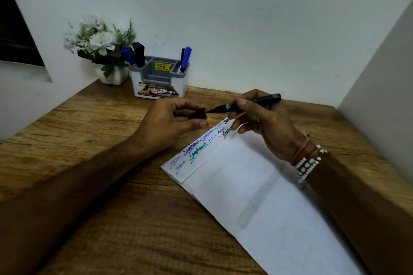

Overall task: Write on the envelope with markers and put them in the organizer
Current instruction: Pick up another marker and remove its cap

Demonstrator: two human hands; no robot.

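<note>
Head view: wooden desk (pixel 107 207) against white wall (pixel 223 18) (envelope (pixel 257 196) flat).

The envelope (pixel 268 196) runs off the bottom edge, and the right forearm (pixel 357 207) covers part of its right side. Its coloured scribbles (pixel 196 148) are too small to read — the black ones lie half under the right hand (pixel 266 125), whose fingers (pixel 243 103) hide the black marker's (pixel 268 98) middle. The left hand (pixel 172 123) conceals most of the black cap (pixel 197 114). The organizer (pixel 159 80) hides the stored markers' (pixel 185 58) lower ends — its labels' (pixel 162 66) fine print is illegible.
</note>
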